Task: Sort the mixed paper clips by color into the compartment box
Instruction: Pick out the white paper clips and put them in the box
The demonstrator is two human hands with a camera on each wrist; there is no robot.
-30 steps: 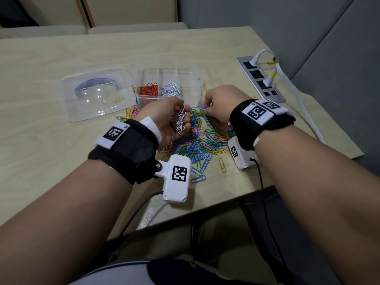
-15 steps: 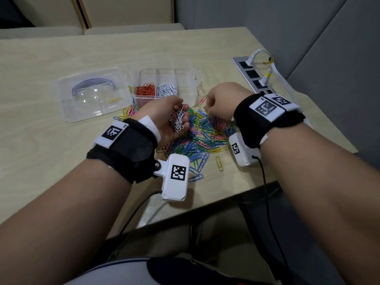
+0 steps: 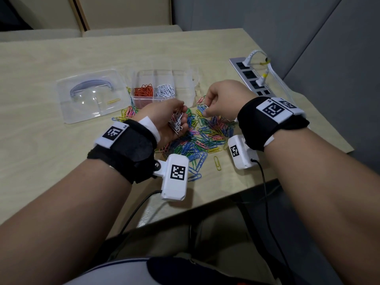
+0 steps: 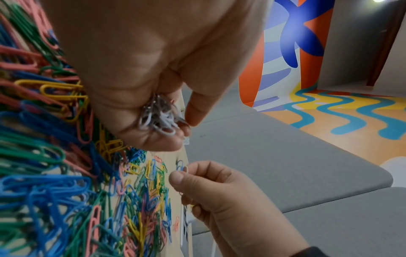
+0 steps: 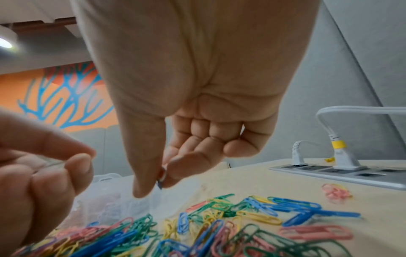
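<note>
Now, from the head view: the left hand [image 3: 164, 118] cups a bundle of white paper clips [image 3: 175, 123], fingers curled round them, just above the near edge of the mixed pile of coloured paper clips [image 3: 203, 138] spread on the pale wooden counter [image 3: 41, 140]. The right hand [image 3: 222, 99] pinches a single white paper clip [image 3: 206, 106] over the pile's far side. Beyond the pile sits the clear plastic compartment box [image 3: 185, 79], orange clips [image 3: 144, 91] in one near compartment, white ones [image 3: 165, 90] beside it to the right. Left of the box lies its clear lid [image 3: 86, 108]; far right, a grey power strip [image 3: 249, 76].

Left wrist view: fingers and thumb close on the white bundle [image 4: 158, 118]; below, the other hand's thumb and forefinger nip the lone clip [image 4: 184, 169].

Right wrist view: thumb and forefinger press together on the clip, whose end [image 5: 162, 175] just shows between them.

These clips look feather-light, stiff, slick-coated and prone to tangle. Best taken singly by a fingertip pinch across the loops; a loose bundle could spill.
</note>
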